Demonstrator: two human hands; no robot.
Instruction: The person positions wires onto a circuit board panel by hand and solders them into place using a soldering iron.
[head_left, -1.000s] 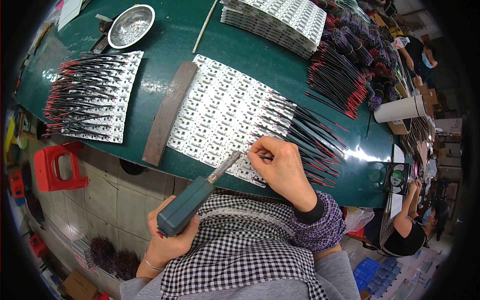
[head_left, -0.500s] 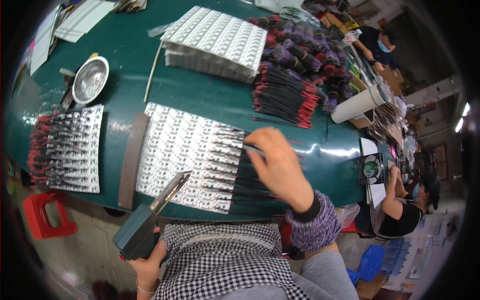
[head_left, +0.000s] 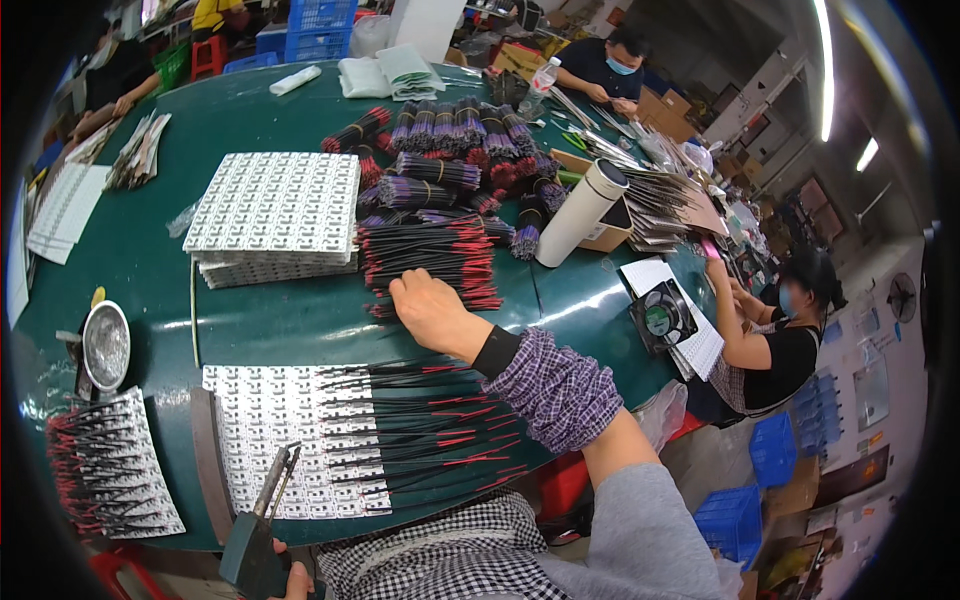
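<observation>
Wires, black with red ends, lie piled on the desk just beside purple bundles. Our right hand is at the pile's near edge; we cannot tell whether its grip pinches any. Our left hand wraps the iron, tip over the board, which bears more wires rightward.

Head cam (L of pair), wide fisheye, upright; looks down & fwd from above green table, apron nr btm edge, R hand close, co-workers farther off.
</observation>
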